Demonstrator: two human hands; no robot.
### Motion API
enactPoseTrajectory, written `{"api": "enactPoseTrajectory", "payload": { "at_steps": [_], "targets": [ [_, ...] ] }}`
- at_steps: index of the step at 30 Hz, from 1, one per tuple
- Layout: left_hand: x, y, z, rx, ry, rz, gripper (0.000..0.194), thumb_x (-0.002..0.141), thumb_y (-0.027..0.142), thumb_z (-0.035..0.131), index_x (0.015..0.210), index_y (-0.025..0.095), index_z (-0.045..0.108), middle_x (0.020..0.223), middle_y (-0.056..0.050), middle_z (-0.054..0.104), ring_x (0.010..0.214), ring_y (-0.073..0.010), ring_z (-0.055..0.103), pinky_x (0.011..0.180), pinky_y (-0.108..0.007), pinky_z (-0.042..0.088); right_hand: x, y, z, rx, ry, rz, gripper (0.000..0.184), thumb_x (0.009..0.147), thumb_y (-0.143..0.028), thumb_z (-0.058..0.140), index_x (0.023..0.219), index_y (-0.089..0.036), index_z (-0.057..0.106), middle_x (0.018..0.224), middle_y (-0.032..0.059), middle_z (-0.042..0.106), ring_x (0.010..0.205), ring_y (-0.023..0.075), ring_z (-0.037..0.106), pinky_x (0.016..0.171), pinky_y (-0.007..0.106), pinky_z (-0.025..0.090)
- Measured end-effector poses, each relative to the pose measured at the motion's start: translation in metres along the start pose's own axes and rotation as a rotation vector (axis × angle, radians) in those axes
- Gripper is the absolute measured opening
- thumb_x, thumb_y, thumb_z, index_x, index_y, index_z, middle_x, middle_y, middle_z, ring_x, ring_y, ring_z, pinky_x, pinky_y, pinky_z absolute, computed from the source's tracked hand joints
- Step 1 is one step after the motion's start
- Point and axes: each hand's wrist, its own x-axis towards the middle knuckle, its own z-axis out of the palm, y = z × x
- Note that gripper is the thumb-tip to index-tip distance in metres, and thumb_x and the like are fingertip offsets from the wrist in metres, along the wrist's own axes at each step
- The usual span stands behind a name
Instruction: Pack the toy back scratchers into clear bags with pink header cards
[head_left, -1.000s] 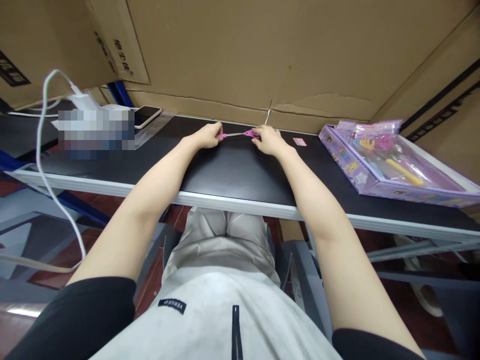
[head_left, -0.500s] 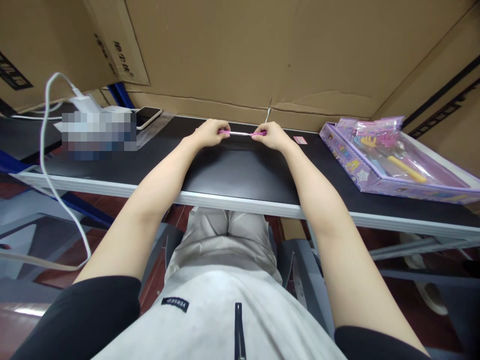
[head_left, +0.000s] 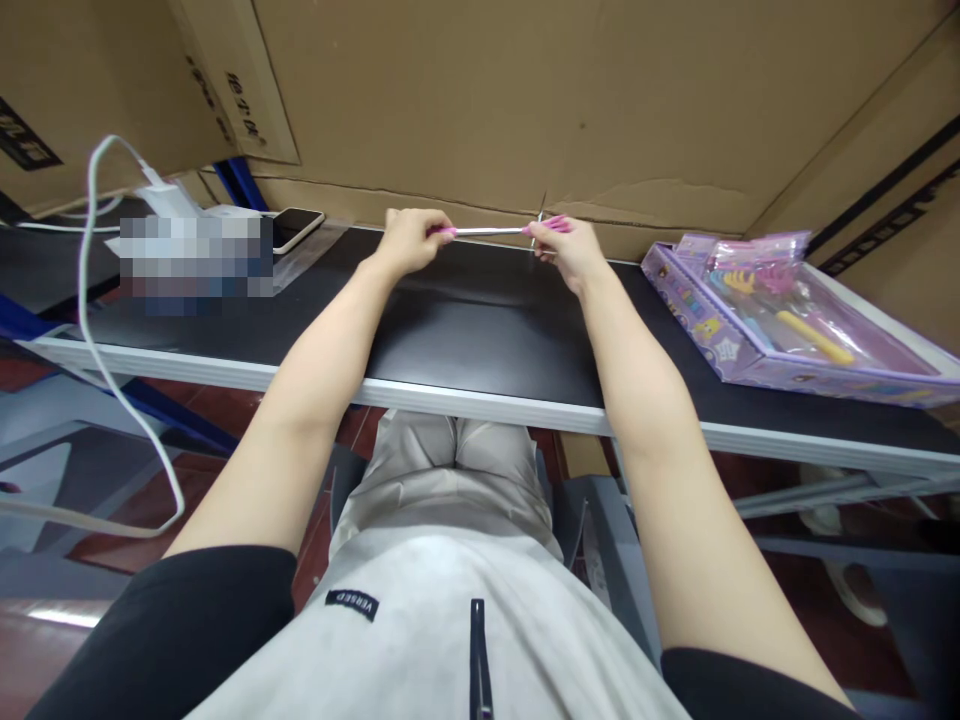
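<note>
Both of my hands hold a thin white stick with pink ends [head_left: 489, 232], stretched level between them above the far part of the black tabletop [head_left: 480, 330]. My left hand [head_left: 411, 240] is closed, pinching the pink tip at the left. At the other end my right hand [head_left: 576, 250] has its fingers wrapped round the longer pink part, some of which shows above the fingers. What kind of stick it is, I cannot make out.
To the right lies a purple toy box [head_left: 720, 350] with a clear front. On the left are a phone [head_left: 298, 229], a white charger [head_left: 171, 200] and a looping white cable [head_left: 86, 270]. A cardboard wall [head_left: 450, 100] closes off the back.
Both hands have risen and moved away from me with the stick. They are slightly farther apart, and my right hand has turned, showing more of the pink end. My right hand now covers the small pink card.
</note>
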Motion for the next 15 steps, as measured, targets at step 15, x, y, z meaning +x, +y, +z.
{"api": "enactPoseTrajectory", "payload": {
  "at_steps": [15],
  "targets": [
    [-0.014,-0.052,-0.033,0.118,-0.042,-0.319,0.022,0.104,0.035,0.066,0.115,0.020,0.077,0.102,-0.004,0.079,0.127,-0.0301,0.062,0.128,-0.059,0.023,-0.002,-0.001,-0.076,0.195,0.490,0.217,0.054,0.094,-0.035,0.092,0.067,-0.023,0.046,0.063,-0.0095,0.041,0.056,0.0091,0.038,0.062,0.028,0.033]
  ]
}}
